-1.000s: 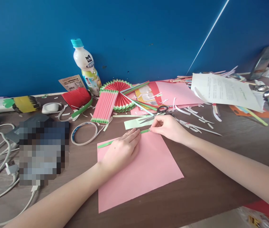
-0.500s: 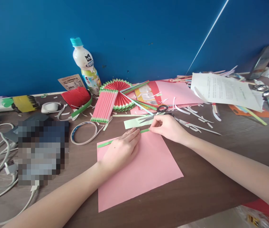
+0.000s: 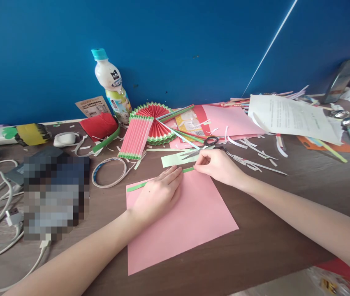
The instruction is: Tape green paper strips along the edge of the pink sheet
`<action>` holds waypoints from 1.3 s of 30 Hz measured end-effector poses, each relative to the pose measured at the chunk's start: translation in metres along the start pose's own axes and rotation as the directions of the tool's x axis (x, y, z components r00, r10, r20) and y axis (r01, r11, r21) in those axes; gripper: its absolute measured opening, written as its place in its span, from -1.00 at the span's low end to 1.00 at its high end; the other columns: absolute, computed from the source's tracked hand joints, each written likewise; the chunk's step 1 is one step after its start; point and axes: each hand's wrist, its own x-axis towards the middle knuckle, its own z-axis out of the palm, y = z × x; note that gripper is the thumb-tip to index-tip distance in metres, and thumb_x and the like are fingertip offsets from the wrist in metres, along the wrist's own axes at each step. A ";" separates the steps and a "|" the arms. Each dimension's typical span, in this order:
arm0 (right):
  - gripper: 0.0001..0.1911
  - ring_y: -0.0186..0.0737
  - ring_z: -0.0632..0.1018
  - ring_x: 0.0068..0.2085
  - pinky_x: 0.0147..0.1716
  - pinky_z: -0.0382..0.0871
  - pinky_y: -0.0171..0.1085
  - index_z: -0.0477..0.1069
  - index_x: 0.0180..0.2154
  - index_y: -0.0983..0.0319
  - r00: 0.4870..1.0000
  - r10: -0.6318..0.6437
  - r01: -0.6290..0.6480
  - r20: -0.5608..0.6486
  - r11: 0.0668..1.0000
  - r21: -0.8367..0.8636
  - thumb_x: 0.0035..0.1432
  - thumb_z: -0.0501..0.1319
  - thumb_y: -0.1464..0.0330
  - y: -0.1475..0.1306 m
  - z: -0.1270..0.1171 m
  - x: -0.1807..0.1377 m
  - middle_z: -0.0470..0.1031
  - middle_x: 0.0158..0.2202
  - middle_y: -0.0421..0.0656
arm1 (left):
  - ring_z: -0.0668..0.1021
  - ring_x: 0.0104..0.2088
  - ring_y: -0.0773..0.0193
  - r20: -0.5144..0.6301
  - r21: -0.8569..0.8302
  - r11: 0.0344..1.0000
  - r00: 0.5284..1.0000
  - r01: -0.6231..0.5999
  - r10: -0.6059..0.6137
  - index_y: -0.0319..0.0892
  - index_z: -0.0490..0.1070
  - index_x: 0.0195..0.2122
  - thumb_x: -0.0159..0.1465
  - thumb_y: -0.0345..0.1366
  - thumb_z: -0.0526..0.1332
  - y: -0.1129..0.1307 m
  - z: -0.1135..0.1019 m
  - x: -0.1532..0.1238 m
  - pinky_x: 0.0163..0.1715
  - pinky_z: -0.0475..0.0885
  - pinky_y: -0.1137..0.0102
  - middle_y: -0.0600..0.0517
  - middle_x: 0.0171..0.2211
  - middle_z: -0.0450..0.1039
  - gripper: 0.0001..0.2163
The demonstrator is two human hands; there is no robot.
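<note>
Strip (image 3: 136,187) laid along far edge of sheet (image 3: 187,230).
Clock centred on the sheet, 12 toward the wall (image 3: 175,49). Pink sheet flat on table (image 3: 270,238); green strip spans 10 to between 12 and 1. Left hand (image 3: 158,193), at 11: palm down, fingers extended, grasping nothing, lying across strip and sheet. Right hand (image 3: 214,164), at 1: thumb and fingertip closed, pinching the strip's right end. Scissors (image 3: 196,152) between 12 and 1, on pale green paper (image 3: 169,161); contact with the right hand cannot be told. Tape (image 3: 107,187) at 10; pleated piece (image 3: 135,137) at 11, fan (image 3: 158,113) just behind it.
</note>
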 end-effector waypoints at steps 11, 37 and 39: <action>-0.92 -0.33 0.42 -0.48 -0.47 0.24 -0.36 0.31 -0.60 0.23 1.000 -0.001 0.000 -0.009 0.997 -0.071 -0.13 0.15 0.44 -0.005 0.000 -0.001 0.43 -0.55 -0.25 | 0.46 0.02 0.12 -0.012 0.006 1.000 1.000 0.001 -0.001 -0.34 0.42 -0.09 0.27 -0.45 -0.05 0.001 0.001 -0.001 -0.01 0.44 0.30 -0.11 -0.02 0.45 -0.69; -0.91 -0.34 0.44 -0.46 -0.45 0.24 -0.37 0.32 -0.58 0.24 0.999 0.023 -0.019 0.028 0.987 -0.162 -0.10 0.20 0.42 -0.007 -0.002 0.001 0.42 -0.54 -0.26 | 0.46 0.02 0.18 -0.007 0.056 0.998 1.000 -0.009 0.009 -0.29 0.43 -0.09 0.28 -0.44 -0.05 0.000 0.000 0.000 -0.01 0.44 0.35 -0.07 -0.01 0.45 -0.69; -0.91 -0.35 0.43 -0.47 -0.46 0.23 -0.37 0.32 -0.58 0.24 1.000 0.018 -0.014 0.021 0.985 -0.172 -0.10 0.20 0.41 -0.007 -0.002 0.002 0.42 -0.54 -0.27 | 0.46 0.02 0.17 -0.003 0.051 0.999 1.000 -0.012 0.012 -0.29 0.43 -0.09 0.27 -0.44 -0.05 0.000 0.001 -0.001 0.00 0.43 0.34 -0.07 -0.01 0.45 -0.69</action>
